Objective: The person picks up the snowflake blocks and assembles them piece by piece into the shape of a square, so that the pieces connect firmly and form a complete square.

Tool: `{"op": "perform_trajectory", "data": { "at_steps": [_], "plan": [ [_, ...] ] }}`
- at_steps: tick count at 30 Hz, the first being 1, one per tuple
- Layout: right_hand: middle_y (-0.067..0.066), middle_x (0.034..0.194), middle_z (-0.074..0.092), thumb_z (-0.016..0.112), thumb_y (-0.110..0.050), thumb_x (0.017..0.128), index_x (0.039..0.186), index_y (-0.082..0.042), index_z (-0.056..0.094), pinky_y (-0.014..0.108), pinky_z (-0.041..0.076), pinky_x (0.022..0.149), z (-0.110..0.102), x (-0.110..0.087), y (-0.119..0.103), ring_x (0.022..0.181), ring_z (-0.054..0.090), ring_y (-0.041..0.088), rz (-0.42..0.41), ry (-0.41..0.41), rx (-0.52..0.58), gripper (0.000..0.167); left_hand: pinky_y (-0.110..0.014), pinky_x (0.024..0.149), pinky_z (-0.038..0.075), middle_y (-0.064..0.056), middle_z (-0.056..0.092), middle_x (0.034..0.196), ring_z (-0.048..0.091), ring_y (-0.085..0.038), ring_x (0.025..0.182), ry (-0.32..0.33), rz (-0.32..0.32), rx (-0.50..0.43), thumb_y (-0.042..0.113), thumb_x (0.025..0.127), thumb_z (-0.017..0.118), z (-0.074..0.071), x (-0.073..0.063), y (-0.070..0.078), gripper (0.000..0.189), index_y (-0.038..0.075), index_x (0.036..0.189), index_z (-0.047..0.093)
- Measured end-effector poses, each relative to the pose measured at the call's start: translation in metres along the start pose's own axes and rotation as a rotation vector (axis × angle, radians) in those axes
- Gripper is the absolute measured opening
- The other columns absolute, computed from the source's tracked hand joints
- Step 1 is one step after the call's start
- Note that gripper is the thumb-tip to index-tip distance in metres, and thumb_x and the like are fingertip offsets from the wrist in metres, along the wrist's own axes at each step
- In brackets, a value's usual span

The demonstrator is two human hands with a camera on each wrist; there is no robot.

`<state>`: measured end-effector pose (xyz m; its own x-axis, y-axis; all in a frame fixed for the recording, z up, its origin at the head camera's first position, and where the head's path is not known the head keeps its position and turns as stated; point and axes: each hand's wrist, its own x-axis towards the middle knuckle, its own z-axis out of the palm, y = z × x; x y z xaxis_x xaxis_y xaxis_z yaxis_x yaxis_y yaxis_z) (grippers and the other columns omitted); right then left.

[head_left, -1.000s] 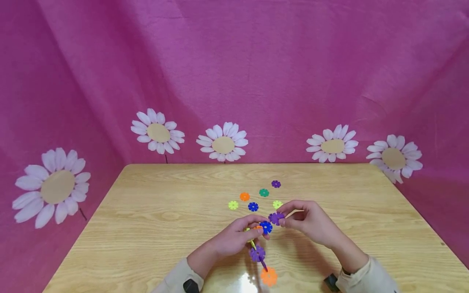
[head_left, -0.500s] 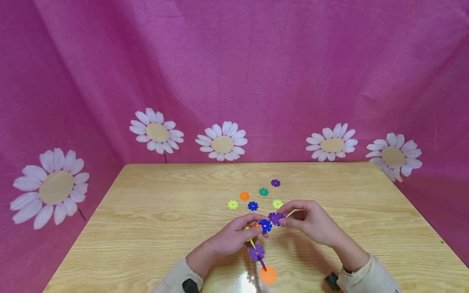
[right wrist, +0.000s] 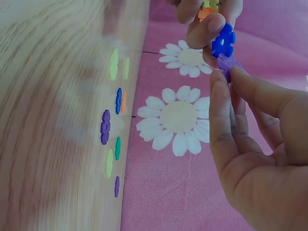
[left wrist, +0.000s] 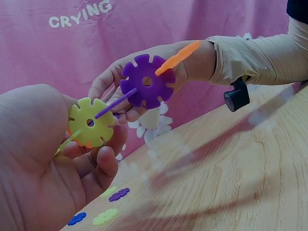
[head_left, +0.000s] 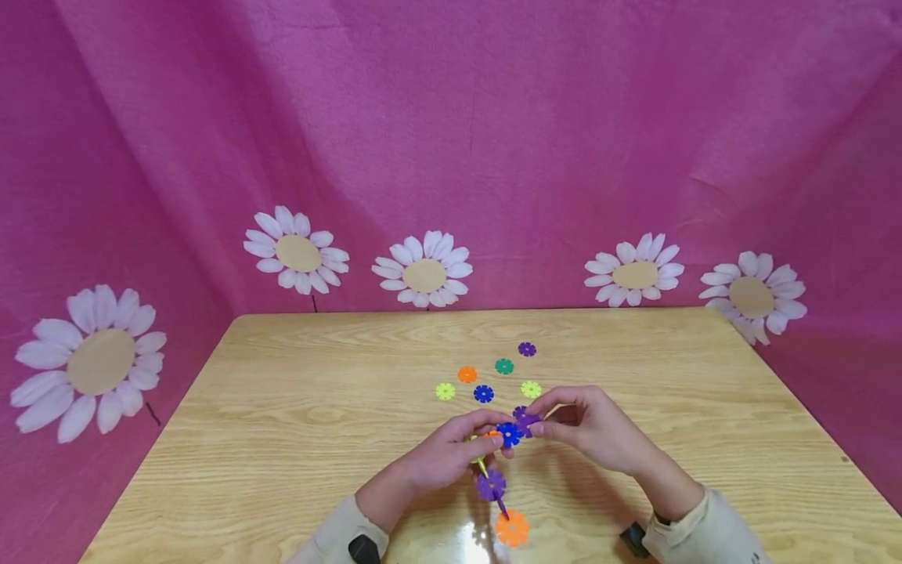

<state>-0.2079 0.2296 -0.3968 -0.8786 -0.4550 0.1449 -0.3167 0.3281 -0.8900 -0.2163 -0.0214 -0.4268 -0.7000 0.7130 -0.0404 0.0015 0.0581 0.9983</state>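
Evidently, in the head view, the left hand (head_left: pixel 451 450) is gripping a slotted-disc chain (head_left: pixel 491 486) beside its blue flower disc (head_left: pixel 508 435), the landmark throughout. The right hand (head_left: pixel 599 431) is pinching a violet flower disc (head_left: pixel 528 424) just right of the blue flower disc. An orange end disc (head_left: pixel 517 533) is hanging nearer the wearer than the landmark; a green loose disc (head_left: pixel 503 366) is lying beyond it on the wooden table (head_left: pixel 296 407).

Left wrist view: a yellow chain disc (left wrist: pixel 98 132) is largely hiding the landmark, and a purple chain disc (left wrist: pixel 140 73) is extending away from it.

Right wrist view: the violet flower disc is apparently touching the landmark's rim; whether the slots are interlocking, one cannot tell. Judging the step as joining, good technique would be involving crossing the two planes, aligning slot with slot, supporting the landmark close to the joint and pressing straight without twisting.
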Motion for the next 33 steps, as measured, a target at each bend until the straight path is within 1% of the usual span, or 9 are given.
{"op": "perform_trajectory", "data": {
  "at_steps": [2, 5, 8, 14, 21, 23, 27, 29, 33],
  "plan": [
    [0.014, 0.1, 0.073, 0.074, -0.012, 0.09, 0.105, -0.006, 0.073, 0.034, 0.061, 0.075, 0.002, -0.001, 0.001, 0.082, 0.074, 0.023, 0.008, 0.001, 0.008, 0.016, -0.022, 0.064, 0.049, -0.019, 0.064, 0.103, 0.058, -0.009, 0.075, -0.009, -0.003, -0.006, 0.016, 0.105, 0.048, 0.0, 0.0, -0.001, 0.032, 0.009, 0.135, 0.056],
    [0.014, 0.099, 0.074, 0.075, -0.012, 0.089, 0.103, -0.006, 0.073, 0.035, 0.061, 0.074, 0.004, -0.002, 0.001, 0.082, 0.075, 0.026, 0.017, 0.005, 0.013, 0.016, -0.021, 0.064, 0.046, -0.009, 0.062, 0.096, 0.056, -0.009, 0.075, -0.027, -0.012, -0.011, 0.015, 0.106, 0.047, 0.0, -0.001, -0.002, 0.033, 0.007, 0.136, 0.055],
    [0.013, 0.1, 0.075, 0.075, -0.011, 0.088, 0.103, -0.006, 0.074, 0.033, 0.061, 0.074, 0.007, -0.003, 0.0, 0.083, 0.075, 0.024, 0.015, 0.018, 0.006, 0.015, -0.021, 0.064, 0.045, 0.0, 0.06, 0.094, 0.055, -0.009, 0.076, -0.037, -0.028, -0.016, 0.016, 0.106, 0.046, 0.0, -0.001, -0.002, 0.033, 0.007, 0.137, 0.054],
    [0.015, 0.104, 0.075, 0.076, -0.008, 0.088, 0.102, -0.006, 0.076, 0.03, 0.061, 0.075, 0.01, -0.004, -0.002, 0.087, 0.075, 0.013, 0.011, 0.047, 0.012, 0.015, -0.02, 0.064, 0.044, -0.001, 0.059, 0.092, 0.054, -0.009, 0.077, -0.047, -0.025, -0.003, 0.016, 0.106, 0.045, -0.001, 0.0, 0.0, 0.034, 0.007, 0.138, 0.055],
    [0.015, 0.102, 0.075, 0.076, -0.002, 0.086, 0.099, -0.004, 0.076, 0.031, 0.061, 0.075, 0.011, -0.003, -0.005, 0.094, 0.074, 0.01, -0.02, 0.063, 0.029, 0.014, -0.019, 0.064, 0.044, -0.001, 0.058, 0.093, 0.053, -0.01, 0.076, -0.06, -0.026, 0.001, 0.016, 0.107, 0.043, -0.001, 0.001, 0.003, 0.034, 0.008, 0.138, 0.054],
    [0.015, 0.101, 0.076, 0.075, -0.001, 0.085, 0.099, -0.003, 0.076, 0.031, 0.061, 0.076, 0.012, -0.002, -0.005, 0.095, 0.073, 0.009, -0.026, 0.07, 0.025, 0.014, -0.02, 0.065, 0.045, -0.004, 0.059, 0.095, 0.054, -0.01, 0.076, -0.053, -0.03, -0.002, 0.016, 0.107, 0.044, -0.002, 0.001, 0.004, 0.033, 0.008, 0.137, 0.055],
    [0.018, 0.1, 0.074, 0.074, 0.004, 0.085, 0.1, -0.001, 0.076, 0.031, 0.061, 0.074, 0.014, -0.001, -0.003, 0.089, 0.073, 0.009, -0.038, 0.094, 0.031, 0.016, -0.021, 0.067, 0.047, -0.023, 0.061, 0.104, 0.056, -0.011, 0.078, -0.041, -0.03, -0.014, 0.015, 0.107, 0.044, -0.002, 0.003, 0.003, 0.033, 0.007, 0.137, 0.055],
    [0.019, 0.099, 0.074, 0.073, 0.005, 0.085, 0.101, 0.0, 0.075, 0.031, 0.061, 0.073, 0.016, 0.0, 0.0, 0.087, 0.073, 0.009, -0.047, 0.111, 0.032, 0.017, -0.021, 0.068, 0.047, -0.03, 0.06, 0.109, 0.057, -0.011, 0.078, -0.024, -0.035, -0.022, 0.015, 0.107, 0.045, -0.002, 0.003, 0.002, 0.033, 0.007, 0.137, 0.055],
    [0.014, 0.098, 0.074, 0.074, 0.001, 0.086, 0.105, -0.004, 0.075, 0.03, 0.061, 0.074, 0.02, 0.0, 0.005, 0.086, 0.073, 0.011, -0.039, 0.137, -0.005, 0.019, -0.022, 0.067, 0.048, -0.031, 0.061, 0.112, 0.058, -0.012, 0.077, 0.016, -0.049, -0.027, 0.015, 0.106, 0.046, -0.001, 0.002, 0.0, 0.032, 0.009, 0.136, 0.056]
  ]
}}
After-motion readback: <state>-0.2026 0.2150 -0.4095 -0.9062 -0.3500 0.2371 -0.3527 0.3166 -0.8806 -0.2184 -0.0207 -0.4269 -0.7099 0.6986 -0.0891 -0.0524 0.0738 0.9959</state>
